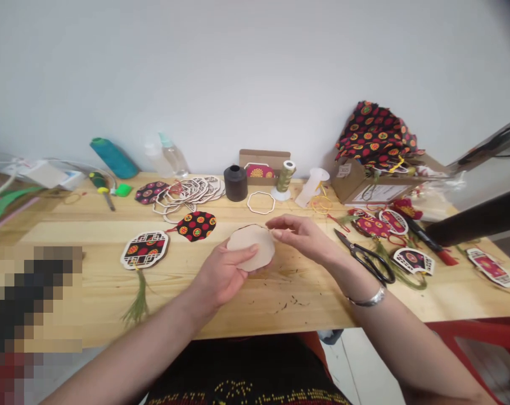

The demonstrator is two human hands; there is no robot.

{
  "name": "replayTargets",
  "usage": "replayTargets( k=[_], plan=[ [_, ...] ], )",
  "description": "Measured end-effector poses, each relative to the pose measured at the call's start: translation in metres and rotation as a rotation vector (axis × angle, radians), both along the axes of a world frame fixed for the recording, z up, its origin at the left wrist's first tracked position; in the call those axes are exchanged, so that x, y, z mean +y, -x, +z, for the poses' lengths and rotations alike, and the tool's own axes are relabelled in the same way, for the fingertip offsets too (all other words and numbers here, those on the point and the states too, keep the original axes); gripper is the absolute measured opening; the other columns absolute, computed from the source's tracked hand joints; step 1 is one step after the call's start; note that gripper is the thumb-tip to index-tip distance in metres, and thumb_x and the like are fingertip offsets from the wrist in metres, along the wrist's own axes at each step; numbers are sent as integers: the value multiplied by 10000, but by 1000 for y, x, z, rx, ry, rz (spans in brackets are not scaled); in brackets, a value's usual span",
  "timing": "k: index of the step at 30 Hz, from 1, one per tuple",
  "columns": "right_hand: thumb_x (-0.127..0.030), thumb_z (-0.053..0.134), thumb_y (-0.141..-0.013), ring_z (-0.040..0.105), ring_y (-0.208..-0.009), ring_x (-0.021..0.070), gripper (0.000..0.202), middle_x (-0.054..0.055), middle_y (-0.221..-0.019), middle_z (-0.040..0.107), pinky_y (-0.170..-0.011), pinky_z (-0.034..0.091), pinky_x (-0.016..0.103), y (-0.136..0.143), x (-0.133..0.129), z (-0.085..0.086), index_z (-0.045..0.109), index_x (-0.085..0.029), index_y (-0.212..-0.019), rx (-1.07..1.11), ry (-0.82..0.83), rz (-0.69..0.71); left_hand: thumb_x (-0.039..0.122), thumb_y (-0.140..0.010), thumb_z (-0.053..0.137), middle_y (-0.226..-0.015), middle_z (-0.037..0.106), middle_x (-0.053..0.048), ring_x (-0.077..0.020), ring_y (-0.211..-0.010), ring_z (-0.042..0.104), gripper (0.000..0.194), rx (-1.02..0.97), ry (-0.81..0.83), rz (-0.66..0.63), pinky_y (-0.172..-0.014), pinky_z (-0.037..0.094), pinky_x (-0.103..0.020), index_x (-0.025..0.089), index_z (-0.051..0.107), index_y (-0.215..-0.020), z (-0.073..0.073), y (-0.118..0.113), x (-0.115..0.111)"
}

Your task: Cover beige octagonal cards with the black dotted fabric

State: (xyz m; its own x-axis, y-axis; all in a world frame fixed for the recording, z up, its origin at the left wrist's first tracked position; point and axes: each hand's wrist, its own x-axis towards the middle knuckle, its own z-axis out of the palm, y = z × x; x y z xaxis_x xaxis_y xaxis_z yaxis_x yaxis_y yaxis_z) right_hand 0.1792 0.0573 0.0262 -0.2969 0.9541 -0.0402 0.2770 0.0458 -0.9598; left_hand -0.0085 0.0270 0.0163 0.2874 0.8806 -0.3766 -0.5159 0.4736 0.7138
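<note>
A pale, plain-faced piece with a scalloped edge (251,247) is in my left hand (229,270), the thumb lying across its face and the fingers behind it. My right hand (294,236) is at the piece's upper right edge, thumb and fingertips closed together; whatever they may pinch is too small to make out. To the left lie a dark patterned fabric piece (197,226) and a framed ornament (145,251) with a green tassel (137,304). Black scissors (366,257) rest beside my right forearm.
Behind my hands stand a black thread cone (235,184), a green-gold spool (285,177) and a white frame (261,202). Stacked frames (195,190) lie back left. A cardboard box (356,188) heaped with fabric stands back right, near several ornaments and a black pole (482,216).
</note>
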Motion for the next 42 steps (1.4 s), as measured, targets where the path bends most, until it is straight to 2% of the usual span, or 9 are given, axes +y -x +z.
replayTargets(
  k=[2, 6, 14, 23, 27, 29, 32, 36, 42],
  plan=[
    [-425, 680, -740, 579, -699, 140, 300, 38, -803, 678, -642, 451, 277, 3, 5, -1, 681, -148, -854, 30, 70, 37, 94, -663, 746, -954, 727, -66, -233, -864, 675, 283, 1, -4, -19, -731, 576, -369, 152, 704, -938, -3, -10, 5],
    [-386, 703, -685, 451, -536, 97, 237, -26, -580, 566, -503, 352, 239, 7, 5, -9, 639, -159, -653, 9, 83, -78, 100, -620, 771, -903, 730, -67, -221, -779, 676, 339, 66, 0, -11, -674, 565, -362, 153, 704, -949, -11, -20, 14],
    [-393, 685, -673, 406, -522, 85, 253, -37, -571, 526, -500, 326, 232, 1, 10, -28, 594, -162, -621, 48, 125, -169, 177, -693, 740, -973, 750, -86, -208, -863, 678, 332, 163, -134, -99, -786, 529, -318, 136, 715, -1021, -27, -9, 26],
    [-392, 646, -714, 420, -515, 99, 257, -26, -554, 538, -482, 351, 239, -12, 14, -39, 608, -161, -608, -136, 165, -149, 180, -659, 737, -696, 729, -34, -170, -630, 667, 137, 397, -93, -139, -607, 571, -294, 150, 746, -793, -26, -1, 35],
    [-377, 651, -764, 561, -684, 179, 245, 54, -773, 650, -636, 470, 325, -11, 9, -41, 672, -155, -866, -373, -63, -146, 149, -645, 723, -638, 709, -32, -165, -566, 660, 80, 480, -76, -160, -549, 575, -285, 146, 734, -724, -26, -2, 36],
    [-398, 706, -740, 581, -925, 249, 450, 116, -1014, 642, -812, 481, 398, -10, 5, -38, 622, -156, -1109, -466, -270, -74, 129, -643, 715, -611, 702, -28, -159, -533, 653, 103, 507, -60, -169, -526, 570, -276, 145, 739, -742, -26, -3, 37],
    [-498, 758, -670, 469, -1168, 302, 808, 146, -1260, 527, -977, 415, 466, -7, -1, -34, 449, -193, -1352, -525, -437, 119, 116, -636, 723, -577, 692, -17, -165, -523, 655, 187, 548, -58, -149, -512, 568, -269, 154, 746, -818, -27, -3, 37],
    [-493, 765, -658, 428, -1192, 312, 952, 133, -1318, 484, -992, 396, 496, -4, -5, -31, 309, -226, -1450, -599, -442, 250, 167, -682, 713, -620, 710, -32, -182, -535, 667, 188, 579, -128, -140, -493, 566, -266, 169, 755, -866, -31, -2, 35],
    [-397, 729, -714, 448, -1163, 301, 892, 131, -1283, 523, -978, 399, 467, -4, -6, -29, 283, -209, -1463, -621, -402, 295, 178, -769, 616, -647, 704, -27, -158, -483, 649, 178, 609, -156, -159, -501, 580, -275, 164, 758, -874, -32, -1, 35]
  ],
)
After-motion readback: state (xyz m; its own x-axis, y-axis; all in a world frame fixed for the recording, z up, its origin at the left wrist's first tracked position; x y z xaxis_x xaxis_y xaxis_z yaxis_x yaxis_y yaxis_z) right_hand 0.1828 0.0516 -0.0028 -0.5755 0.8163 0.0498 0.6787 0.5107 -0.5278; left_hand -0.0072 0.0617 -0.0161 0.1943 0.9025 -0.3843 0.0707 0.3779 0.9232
